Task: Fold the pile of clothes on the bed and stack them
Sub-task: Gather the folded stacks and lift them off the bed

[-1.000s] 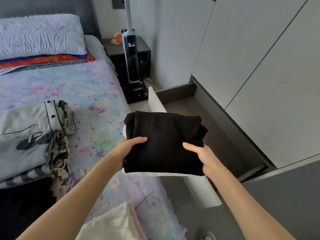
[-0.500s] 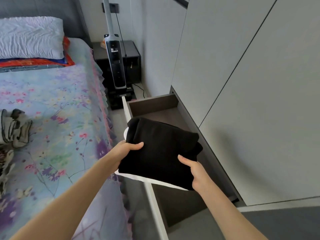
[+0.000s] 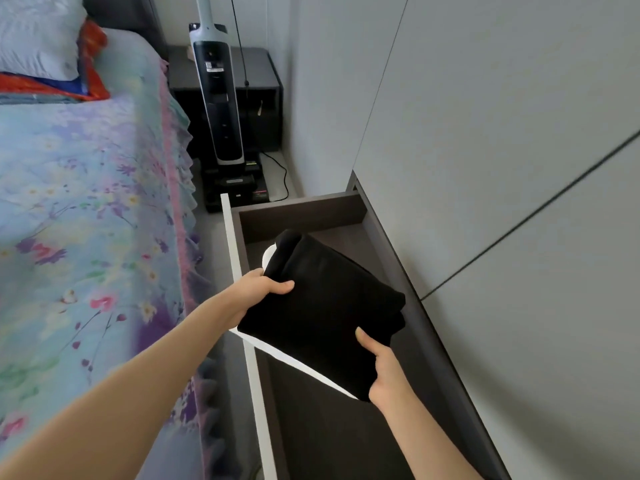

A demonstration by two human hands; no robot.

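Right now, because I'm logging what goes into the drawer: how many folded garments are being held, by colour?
Black garment: 1
White garment: 1 (only its edge shows underneath)
Total: 2, gripped by the left hand and right hand above the open drawer.

Both hands, left hand (image 3: 258, 289) and right hand (image 3: 386, 374), grip folded black clothes (image 3: 322, 306) over open drawer (image 3: 304, 211), beside bed (image 3: 86, 202).

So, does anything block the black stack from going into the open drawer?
Nothing visible: the black stack, gripped by left hand and right hand, hangs over the drawer, whose visible floor is bare.
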